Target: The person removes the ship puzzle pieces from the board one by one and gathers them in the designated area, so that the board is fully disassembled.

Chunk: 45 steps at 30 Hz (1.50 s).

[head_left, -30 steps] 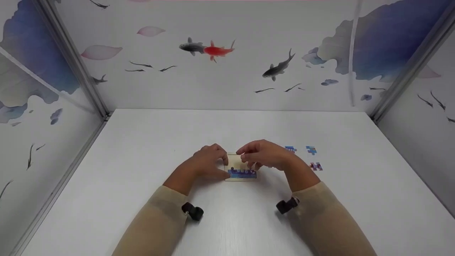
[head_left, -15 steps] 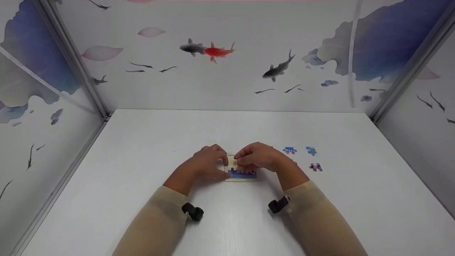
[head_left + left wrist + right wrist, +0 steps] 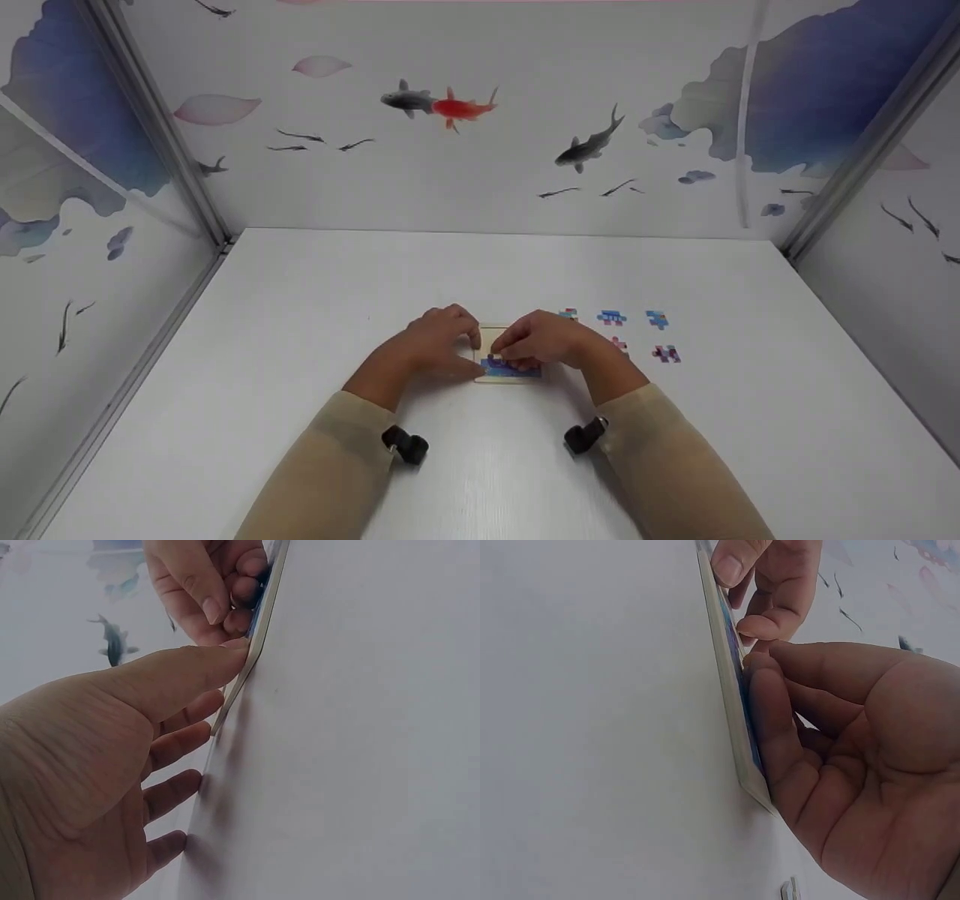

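A small cream puzzle board (image 3: 489,337) lies on the table, its near strip covered by blue jigsaw pieces (image 3: 517,372). My left hand (image 3: 442,341) holds the board's left side, with thumb and fingers spread along it; in the left wrist view the thumb (image 3: 195,671) presses near a corner. Over the board's right half, my right hand (image 3: 546,339) has thumb and fingertips together just above the filled strip. Between them it pinches a small puzzle piece (image 3: 496,358), mostly hidden by the fingers. In the right wrist view, the curled fingers rest against the board's face (image 3: 754,739).
Right of the board lie several loose puzzle pieces (image 3: 611,317), among them a blue one (image 3: 657,319) and a purplish one (image 3: 666,353); another is partly behind the right hand. White panels with painted fish (image 3: 463,109) enclose the table (image 3: 337,277) at the back and sides.
My right hand has moved left and down over the board, bringing its fingertips to the edge of the filled strip and uncovering loose pieces behind it. The left hand stays in place.
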Available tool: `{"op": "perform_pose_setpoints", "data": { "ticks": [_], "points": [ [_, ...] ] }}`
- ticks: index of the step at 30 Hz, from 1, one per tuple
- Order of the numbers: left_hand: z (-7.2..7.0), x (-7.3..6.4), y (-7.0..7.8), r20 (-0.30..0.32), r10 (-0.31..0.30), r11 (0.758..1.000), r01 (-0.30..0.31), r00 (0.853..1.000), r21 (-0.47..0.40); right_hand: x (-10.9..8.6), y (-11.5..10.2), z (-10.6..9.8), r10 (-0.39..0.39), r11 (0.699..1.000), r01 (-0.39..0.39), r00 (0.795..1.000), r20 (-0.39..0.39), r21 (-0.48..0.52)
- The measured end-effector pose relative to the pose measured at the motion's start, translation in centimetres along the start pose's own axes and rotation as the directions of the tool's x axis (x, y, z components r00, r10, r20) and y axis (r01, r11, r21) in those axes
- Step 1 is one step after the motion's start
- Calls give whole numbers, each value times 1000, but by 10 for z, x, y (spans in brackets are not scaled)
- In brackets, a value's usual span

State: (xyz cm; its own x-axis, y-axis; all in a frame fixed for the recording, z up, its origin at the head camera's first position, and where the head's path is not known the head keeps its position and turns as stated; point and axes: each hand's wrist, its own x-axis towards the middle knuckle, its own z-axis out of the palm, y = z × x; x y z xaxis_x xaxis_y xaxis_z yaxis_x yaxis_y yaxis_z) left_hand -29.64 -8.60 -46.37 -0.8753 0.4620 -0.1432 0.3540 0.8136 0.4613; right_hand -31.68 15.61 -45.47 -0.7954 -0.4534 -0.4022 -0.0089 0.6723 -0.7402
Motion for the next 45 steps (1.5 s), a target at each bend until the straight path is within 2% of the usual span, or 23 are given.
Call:
{"op": "perform_pose_setpoints", "data": {
  "ticks": [5,10,29,37,45],
  "points": [
    [-2,-1,-1,7,11,1000,-11,1000,-2,-1,-3,2,-13,996,13,1000,8,-85],
    [-3,-2,-1,10,25,1000,-25,1000,-18,-1,-4,3,-19,995,19,1000,4,-103],
    [0,-1,-4,7,23,1000,-22,1000,-19,-2,-2,5,-24,995,24,1000,-3,99],
    [-1,0,-2,15,-6,1000,6,1000,4,-2,0,5,8,996,-3,999,-49,93],
    [-1,-1,0,22,-22,1000,22,1000,5,-4,-1,3,2,997,1,999,-39,72]
  ]
}}
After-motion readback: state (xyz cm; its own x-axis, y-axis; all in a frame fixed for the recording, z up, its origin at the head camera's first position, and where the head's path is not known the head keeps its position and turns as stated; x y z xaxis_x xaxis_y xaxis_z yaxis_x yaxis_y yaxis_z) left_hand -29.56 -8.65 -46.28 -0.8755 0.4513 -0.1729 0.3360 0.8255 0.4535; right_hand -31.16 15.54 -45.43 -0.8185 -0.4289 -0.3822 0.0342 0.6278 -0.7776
